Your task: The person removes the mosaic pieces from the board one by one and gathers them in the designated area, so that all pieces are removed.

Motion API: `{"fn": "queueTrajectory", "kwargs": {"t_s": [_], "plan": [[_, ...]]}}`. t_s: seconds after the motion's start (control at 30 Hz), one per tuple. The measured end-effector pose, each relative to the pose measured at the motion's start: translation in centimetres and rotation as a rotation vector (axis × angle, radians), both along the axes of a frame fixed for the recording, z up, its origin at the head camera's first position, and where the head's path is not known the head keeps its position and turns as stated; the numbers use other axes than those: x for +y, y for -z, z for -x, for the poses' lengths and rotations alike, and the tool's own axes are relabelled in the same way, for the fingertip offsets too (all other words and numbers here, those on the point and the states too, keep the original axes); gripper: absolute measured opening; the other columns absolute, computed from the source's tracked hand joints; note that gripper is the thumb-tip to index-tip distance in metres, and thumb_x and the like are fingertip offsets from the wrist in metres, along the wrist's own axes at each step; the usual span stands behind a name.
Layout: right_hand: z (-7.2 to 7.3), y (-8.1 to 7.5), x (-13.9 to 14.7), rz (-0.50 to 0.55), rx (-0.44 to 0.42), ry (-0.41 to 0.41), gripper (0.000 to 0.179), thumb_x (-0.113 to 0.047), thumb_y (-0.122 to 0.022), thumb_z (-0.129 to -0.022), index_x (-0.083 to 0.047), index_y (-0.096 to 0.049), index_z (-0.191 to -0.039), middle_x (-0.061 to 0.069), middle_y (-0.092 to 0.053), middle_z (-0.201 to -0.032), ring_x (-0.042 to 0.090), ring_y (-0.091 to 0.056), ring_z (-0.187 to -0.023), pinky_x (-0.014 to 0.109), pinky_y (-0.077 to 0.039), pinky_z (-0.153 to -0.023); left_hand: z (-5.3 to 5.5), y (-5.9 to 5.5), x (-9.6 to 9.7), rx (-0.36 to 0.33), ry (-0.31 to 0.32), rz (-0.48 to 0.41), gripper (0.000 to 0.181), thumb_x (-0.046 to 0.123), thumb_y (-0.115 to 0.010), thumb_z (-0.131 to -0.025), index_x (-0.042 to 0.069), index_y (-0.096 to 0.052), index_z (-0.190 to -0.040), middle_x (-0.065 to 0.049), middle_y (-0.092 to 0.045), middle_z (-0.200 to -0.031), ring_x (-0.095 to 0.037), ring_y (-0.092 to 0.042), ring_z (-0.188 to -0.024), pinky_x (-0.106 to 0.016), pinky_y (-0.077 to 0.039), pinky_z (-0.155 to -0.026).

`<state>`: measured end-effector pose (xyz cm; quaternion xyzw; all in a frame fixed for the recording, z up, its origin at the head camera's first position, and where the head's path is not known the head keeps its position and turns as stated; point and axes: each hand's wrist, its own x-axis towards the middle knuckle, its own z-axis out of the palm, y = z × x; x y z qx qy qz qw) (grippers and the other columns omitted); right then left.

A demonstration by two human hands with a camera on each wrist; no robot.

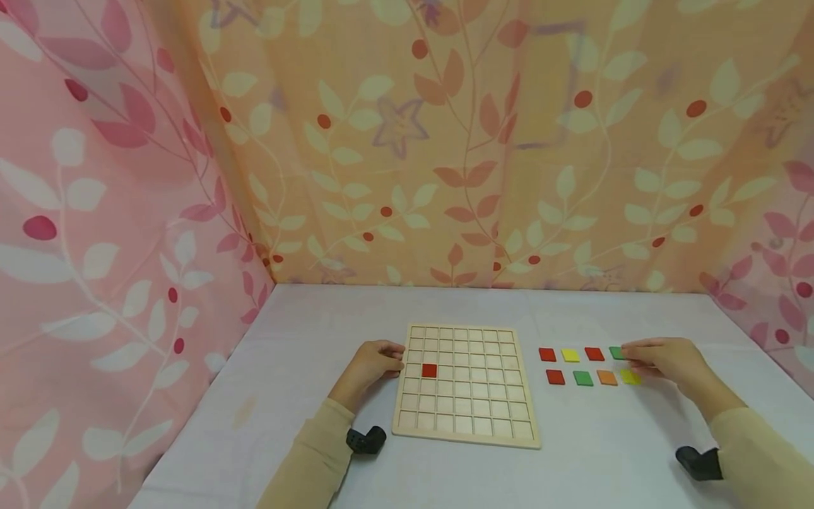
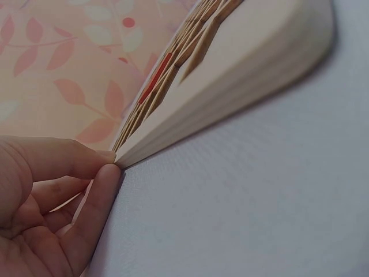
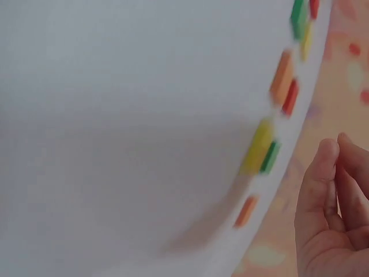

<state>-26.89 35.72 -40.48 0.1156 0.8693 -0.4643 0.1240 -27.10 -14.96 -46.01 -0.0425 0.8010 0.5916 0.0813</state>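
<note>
A pale wooden grid board [image 1: 467, 438] lies on the table, with one red tile [image 1: 429, 370] in its second column from the left. My left hand [image 1: 372, 364] is at the board's left side; in the left wrist view its thumb and a finger pinch the board's edge. Over the right end of two rows of square tiles hovers my right hand [image 1: 668, 362]. Under its fingertips are a green tile [image 1: 616, 353] and a yellow tile [image 1: 631, 377]. The right wrist view shows that hand's thumb and finger close together with nothing visible between them, and an orange tile [image 3: 246, 211] farther along.
More tiles lie between board and right hand: red [image 1: 547, 354], yellow [image 1: 569, 355] and red [image 1: 594, 353] behind; red [image 1: 555, 377], green [image 1: 583, 378] and orange [image 1: 607, 377] in front. A floral curtain [image 1: 356, 177] hangs behind the white-covered table [image 1: 318, 318].
</note>
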Motion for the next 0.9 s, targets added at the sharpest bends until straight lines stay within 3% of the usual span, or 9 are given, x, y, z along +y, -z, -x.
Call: {"fn": "queueTrajectory", "kwargs": {"t_s": [0.2,0.57,0.9], "plan": [[0.2,-0.6,-5.4,-0.018,0.074,-0.092,0.051,-0.029,-0.068,-0.095,0.010,-0.060,-0.127,0.010,-0.074,-0.100,0.012,-0.070,-0.079,0.023,-0.060,-0.073,0.1,0.0,-0.1,-0.009,-0.009,0.014,0.032,-0.004,-0.070,-0.083,-0.003,-0.069,-0.115,-0.009,-0.066,-0.093,-0.011,-0.061,-0.076,-0.023,-0.058,-0.069],[0.6,-0.2,-12.8,0.128,0.074,-0.150,0.040,-0.015,-0.067,-0.094,0.013,-0.062,-0.123,0.011,-0.075,-0.099,0.013,-0.070,-0.077,0.030,-0.062,-0.075,0.1,0.2,0.1,-0.007,-0.010,0.001,0.032,-0.006,-0.070,-0.082,-0.004,-0.069,-0.114,-0.007,-0.065,-0.091,-0.011,-0.060,-0.075,-0.023,-0.058,-0.067],[0.7,0.4,-17.4,0.149,0.078,-0.201,0.034,-0.012,-0.072,-0.090,0.012,-0.068,-0.114,0.009,-0.076,-0.087,0.010,-0.069,-0.070,0.025,-0.061,-0.069,0.2,0.1,0.0,0.003,-0.016,-0.012,0.032,-0.007,-0.069,-0.082,-0.004,-0.069,-0.114,-0.008,-0.065,-0.091,-0.011,-0.060,-0.075,-0.023,-0.057,-0.067]]}}
